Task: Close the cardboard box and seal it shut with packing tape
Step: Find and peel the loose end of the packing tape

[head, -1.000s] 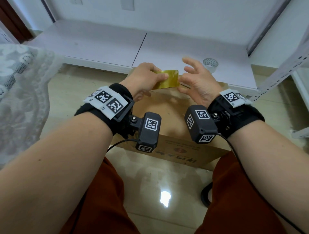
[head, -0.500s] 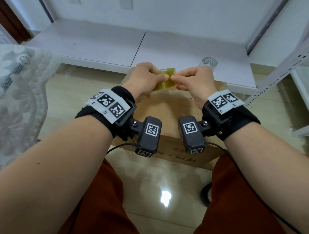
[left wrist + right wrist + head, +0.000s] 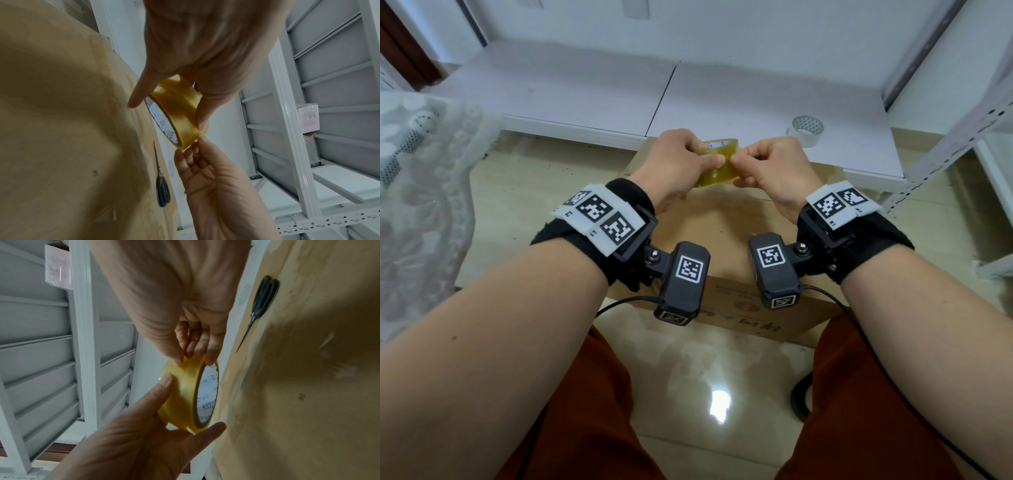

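A brown cardboard box (image 3: 722, 219) sits on the floor between my knees, its top flaps lying flat. Above its far edge my left hand (image 3: 688, 161) grips a roll of yellowish packing tape (image 3: 717, 168), thumb across the outer band (image 3: 179, 112) and fingers behind it. My right hand (image 3: 753, 161) meets the roll from the right. Its thumb and fingertips (image 3: 180, 360) pinch at the tape's edge on the roll (image 3: 185, 394). No strip of tape is visibly pulled off.
Black scissors (image 3: 162, 186) lie on the box top near its far edge. A second, whitish tape roll (image 3: 808, 128) rests on the low white platform (image 3: 585, 89) behind the box. A white metal shelf frame (image 3: 962, 120) stands right, lace fabric (image 3: 421, 192) left.
The right hand, open beside the roll a second ago, has curled its fingers onto the roll's edge. The left hand keeps its grip; both hands hold nearly the same place.
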{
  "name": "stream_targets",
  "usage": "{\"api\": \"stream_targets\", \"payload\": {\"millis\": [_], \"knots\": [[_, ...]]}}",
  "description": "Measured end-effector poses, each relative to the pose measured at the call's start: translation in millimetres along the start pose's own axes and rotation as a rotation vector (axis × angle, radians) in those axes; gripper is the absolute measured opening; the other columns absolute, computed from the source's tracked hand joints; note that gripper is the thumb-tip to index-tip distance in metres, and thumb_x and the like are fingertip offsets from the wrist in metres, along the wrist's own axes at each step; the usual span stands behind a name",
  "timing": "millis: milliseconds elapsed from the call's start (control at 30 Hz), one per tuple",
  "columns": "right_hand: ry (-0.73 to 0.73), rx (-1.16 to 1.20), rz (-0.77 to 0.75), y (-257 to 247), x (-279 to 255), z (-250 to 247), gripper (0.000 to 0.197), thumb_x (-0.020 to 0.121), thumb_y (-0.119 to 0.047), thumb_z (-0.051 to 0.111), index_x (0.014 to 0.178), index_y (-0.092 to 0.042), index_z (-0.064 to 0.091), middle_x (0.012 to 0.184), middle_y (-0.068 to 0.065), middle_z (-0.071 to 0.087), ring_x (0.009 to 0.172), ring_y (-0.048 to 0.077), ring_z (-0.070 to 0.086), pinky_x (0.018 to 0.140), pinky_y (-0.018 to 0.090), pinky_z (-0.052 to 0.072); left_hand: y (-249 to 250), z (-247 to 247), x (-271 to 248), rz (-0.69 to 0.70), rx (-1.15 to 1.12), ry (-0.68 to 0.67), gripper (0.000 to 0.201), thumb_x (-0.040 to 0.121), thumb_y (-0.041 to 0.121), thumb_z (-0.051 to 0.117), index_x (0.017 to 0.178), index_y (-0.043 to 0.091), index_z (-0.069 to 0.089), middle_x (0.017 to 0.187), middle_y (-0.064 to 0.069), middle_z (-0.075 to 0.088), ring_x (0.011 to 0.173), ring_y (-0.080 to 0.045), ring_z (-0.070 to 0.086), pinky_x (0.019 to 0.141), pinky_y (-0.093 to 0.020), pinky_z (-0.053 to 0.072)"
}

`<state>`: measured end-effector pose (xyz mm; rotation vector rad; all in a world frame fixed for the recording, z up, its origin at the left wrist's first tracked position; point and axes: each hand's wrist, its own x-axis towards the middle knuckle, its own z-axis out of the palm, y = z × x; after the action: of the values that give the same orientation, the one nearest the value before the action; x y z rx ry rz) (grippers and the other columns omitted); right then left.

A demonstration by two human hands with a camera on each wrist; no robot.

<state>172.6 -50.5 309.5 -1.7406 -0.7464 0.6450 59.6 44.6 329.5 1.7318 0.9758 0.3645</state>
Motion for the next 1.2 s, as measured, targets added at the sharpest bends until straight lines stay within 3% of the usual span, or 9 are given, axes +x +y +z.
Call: {"api": "stream_targets", "payload": {"millis": [267, 500, 600, 700, 1000, 1200], "knots": [[-0.036, 0.001, -0.024, 0.5, 1.1, -0.7, 0.017, 0.09, -0.007, 0.058, 0.074, -0.006, 0.063, 0.077, 0.008, 0.063, 0.053, 0.003, 0.06, 0.079, 0.031, 0.057, 0.5, -4.0, 1.1, -0.021, -0.011, -0.002, 0.021, 0.083, 0.029, 0.073, 0.074, 0.024, 0.055, 0.094, -0.002, 0.064, 0.092, -0.023, 0.063, 0.073, -0.047, 0.059], [-0.061, 0.079, -0.015, -0.3, 3.0, -1.7, 0.015, 0.09, -0.004, 0.057, 0.075, -0.007, 0.06, 0.08, 0.01, 0.06, 0.076, 0.019, 0.063, 0.083, 0.034, 0.057, 1.2, -8.1, 0.7, -0.048, -0.056, -0.013, 0.019, 0.085, 0.029, 0.072, 0.079, 0.021, 0.056, 0.097, -0.003, 0.064, 0.093, -0.023, 0.063, 0.072, -0.048, 0.06], [-0.006, 0.151, -0.016, -0.3, 2.5, -1.0, 0.01, 0.086, -0.005, 0.065, 0.085, -0.009, 0.056, 0.084, 0.01, 0.061, 0.079, 0.021, 0.065, 0.079, 0.034, 0.057, 2.0, -8.2, 0.1, -0.051, -0.072, -0.021, 0.019, 0.084, 0.03, 0.072, 0.079, 0.02, 0.056, 0.1, -0.006, 0.064, 0.095, -0.026, 0.064, 0.072, -0.051, 0.059], [0.044, 0.144, -0.017, 0.7, 2.3, -0.7, 0.028, 0.077, -0.014, 0.078, 0.092, -0.012, 0.055, 0.084, 0.007, 0.062, 0.078, 0.018, 0.068, 0.073, 0.032, 0.059, 2.8, -5.6, -1.1, -0.044, -0.069, -0.026, 0.018, 0.086, 0.029, 0.07, 0.081, 0.019, 0.056, 0.102, -0.008, 0.064, 0.096, -0.026, 0.063, 0.074, -0.051, 0.059], [0.103, 0.124, -0.047, 0.2, -0.5, 2.7, 0.014, 0.079, -0.013, 0.076, 0.075, -0.011, 0.063, 0.079, 0.007, 0.065, 0.074, 0.017, 0.067, 0.065, 0.024, 0.056, 3.6, -2.7, -2.3, -0.017, -0.049, -0.03, 0.018, 0.086, 0.028, 0.07, 0.08, 0.02, 0.055, 0.096, -0.002, 0.063, 0.094, -0.022, 0.062, 0.079, -0.049, 0.058], [0.087, 0.088, -0.036, 2.5, 1.5, 5.3, 0.015, 0.087, -0.01, 0.068, 0.072, -0.007, 0.063, 0.075, 0.008, 0.065, 0.07, 0.022, 0.067, 0.073, 0.036, 0.06, 2.1, -1.9, -1.1, -0.023, -0.037, -0.024, 0.018, 0.087, 0.026, 0.069, 0.079, 0.021, 0.054, 0.091, 0.001, 0.061, 0.085, -0.016, 0.059, 0.078, -0.046, 0.059]]}}
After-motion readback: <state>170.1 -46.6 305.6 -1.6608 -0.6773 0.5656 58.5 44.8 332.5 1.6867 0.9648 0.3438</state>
